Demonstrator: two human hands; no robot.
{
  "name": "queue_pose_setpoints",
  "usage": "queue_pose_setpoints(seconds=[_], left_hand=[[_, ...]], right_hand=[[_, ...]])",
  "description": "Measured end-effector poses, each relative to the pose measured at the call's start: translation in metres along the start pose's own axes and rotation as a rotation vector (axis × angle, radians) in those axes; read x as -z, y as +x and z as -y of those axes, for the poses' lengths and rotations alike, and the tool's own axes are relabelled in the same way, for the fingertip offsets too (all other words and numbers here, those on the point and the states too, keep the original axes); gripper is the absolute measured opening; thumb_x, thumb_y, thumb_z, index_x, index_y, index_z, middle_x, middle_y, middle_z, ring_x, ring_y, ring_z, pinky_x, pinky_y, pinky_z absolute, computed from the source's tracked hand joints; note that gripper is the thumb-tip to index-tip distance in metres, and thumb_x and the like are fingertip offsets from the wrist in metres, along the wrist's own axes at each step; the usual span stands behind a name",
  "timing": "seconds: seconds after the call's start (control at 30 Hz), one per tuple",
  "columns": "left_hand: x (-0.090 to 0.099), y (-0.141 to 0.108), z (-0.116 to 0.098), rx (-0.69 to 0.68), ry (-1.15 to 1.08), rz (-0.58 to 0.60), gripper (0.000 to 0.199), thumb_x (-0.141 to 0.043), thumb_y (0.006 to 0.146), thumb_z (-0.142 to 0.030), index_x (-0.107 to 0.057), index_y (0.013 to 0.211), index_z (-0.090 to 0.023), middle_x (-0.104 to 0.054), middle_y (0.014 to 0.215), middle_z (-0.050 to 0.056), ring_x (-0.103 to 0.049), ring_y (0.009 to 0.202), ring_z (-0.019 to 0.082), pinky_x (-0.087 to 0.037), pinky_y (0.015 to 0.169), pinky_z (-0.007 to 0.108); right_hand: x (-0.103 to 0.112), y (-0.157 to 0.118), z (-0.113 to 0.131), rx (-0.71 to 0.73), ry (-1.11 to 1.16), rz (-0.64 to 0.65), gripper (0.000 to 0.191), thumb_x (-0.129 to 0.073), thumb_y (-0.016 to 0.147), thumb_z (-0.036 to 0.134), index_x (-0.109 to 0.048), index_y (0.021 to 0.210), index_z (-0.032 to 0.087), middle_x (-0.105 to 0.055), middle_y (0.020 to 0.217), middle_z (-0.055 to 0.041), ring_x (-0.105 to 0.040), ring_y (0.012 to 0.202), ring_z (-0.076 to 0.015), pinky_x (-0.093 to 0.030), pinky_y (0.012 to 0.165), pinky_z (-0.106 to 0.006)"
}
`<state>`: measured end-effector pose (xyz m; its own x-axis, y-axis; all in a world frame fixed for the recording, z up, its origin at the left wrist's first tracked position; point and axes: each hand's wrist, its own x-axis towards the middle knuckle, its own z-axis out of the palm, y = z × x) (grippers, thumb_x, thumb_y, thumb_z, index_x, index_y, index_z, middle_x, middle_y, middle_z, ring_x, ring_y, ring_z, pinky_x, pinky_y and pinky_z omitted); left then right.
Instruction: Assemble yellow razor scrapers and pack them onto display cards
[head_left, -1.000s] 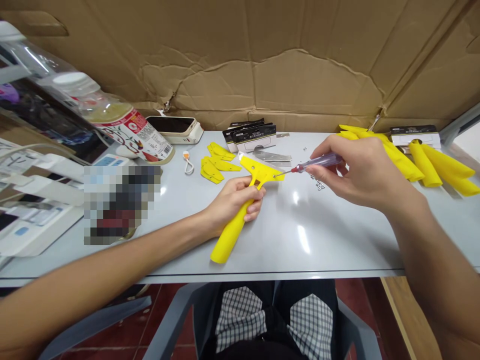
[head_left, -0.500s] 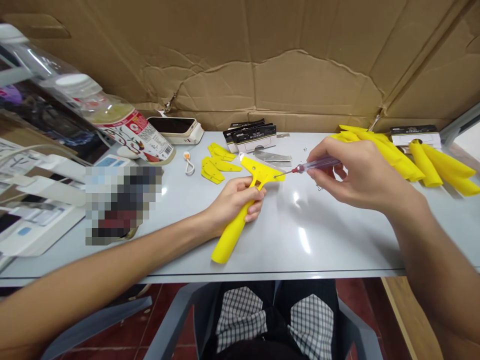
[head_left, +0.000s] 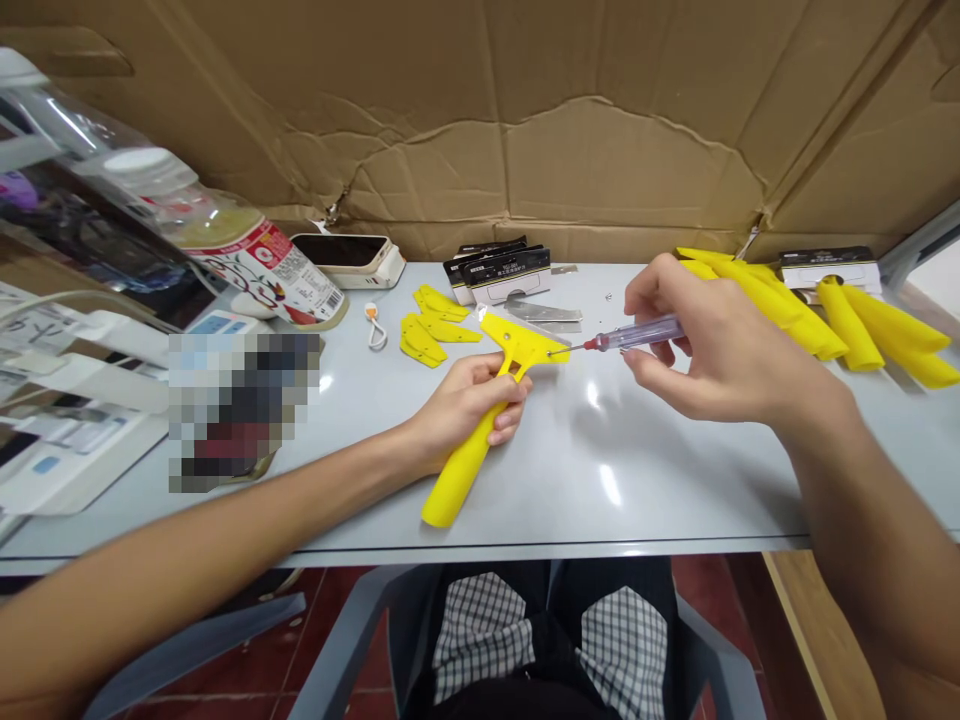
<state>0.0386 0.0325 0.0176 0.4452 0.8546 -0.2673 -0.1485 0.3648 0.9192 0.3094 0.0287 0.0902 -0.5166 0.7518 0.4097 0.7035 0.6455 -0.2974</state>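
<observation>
The left hand holds a yellow scraper over the near middle of the tabletop, its fingers curled around the neck just under the flared head. The scraper slants, its round handle end pointing down toward the near edge and its head up and to the right. Two small round spots show on the head, one on each side of the neck.

The right hand has a screwdriver with a clear purplish handle and a red collar. Its fingers are set narrowly about the handle — the index finger above, the thumb's tip just below and seemingly a little off it. The thin metal shaft points left, and its tip meets the right-hand spot on the scraper's head.

Beyond the scraper lie flat metal blades, and behind them stand black-and-white packets. To the left of the head, several flat yellow plates overlap; further left sit a small white cord loop and, behind it, a phone lying on a white box. A bottle with a red and white label stands at the left.

Past the right hand, yellow handles lie in a heap — another packet is behind them. Creased cardboard rises along the back. Below the near edge show the person's legs, with checked patches, and a grey chair.
</observation>
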Motion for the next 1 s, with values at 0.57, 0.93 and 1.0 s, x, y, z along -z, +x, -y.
queue_pose_setpoints(seconds=[0.57, 0.93, 1.0], left_hand=[[0.0003, 0.0008, 0.0015, -0.006, 0.016, 0.007, 0.018, -0.077, 0.077, -0.020, -0.059, 0.074, -0.017, -0.049, 0.053, -0.005, -0.042, 0.041, 0.006, -0.035, 0.039, 0.018], [-0.0011, 0.0009, 0.0010, -0.014, 0.013, 0.000, 0.022, -0.081, 0.073, -0.019, -0.060, 0.073, -0.017, -0.050, 0.054, -0.005, -0.044, 0.042, 0.006, -0.036, 0.038, 0.018], [-0.0019, 0.0001, 0.0004, -0.014, 0.016, -0.004, 0.022, -0.082, 0.072, -0.019, -0.060, 0.073, -0.017, -0.050, 0.054, -0.005, -0.044, 0.042, 0.006, -0.036, 0.038, 0.018]], right_hand=[[0.0008, 0.0020, -0.0016, -0.078, -0.097, 0.061, 0.020, -0.061, 0.101, 0.041, -0.067, 0.106, 0.023, -0.066, 0.068, -0.0006, -0.060, 0.060, -0.0213, -0.037, 0.063, -0.034], [0.0037, 0.0027, -0.0032, -0.064, -0.056, 0.016, 0.019, -0.062, 0.103, 0.041, -0.071, 0.098, 0.025, -0.077, 0.081, -0.0031, -0.071, 0.072, -0.0224, -0.044, 0.070, -0.035], [0.0025, 0.0031, -0.0026, -0.078, -0.112, 0.023, 0.027, -0.058, 0.105, 0.044, -0.071, 0.093, 0.024, -0.074, 0.075, -0.0040, -0.069, 0.069, -0.0226, -0.042, 0.069, -0.035]])
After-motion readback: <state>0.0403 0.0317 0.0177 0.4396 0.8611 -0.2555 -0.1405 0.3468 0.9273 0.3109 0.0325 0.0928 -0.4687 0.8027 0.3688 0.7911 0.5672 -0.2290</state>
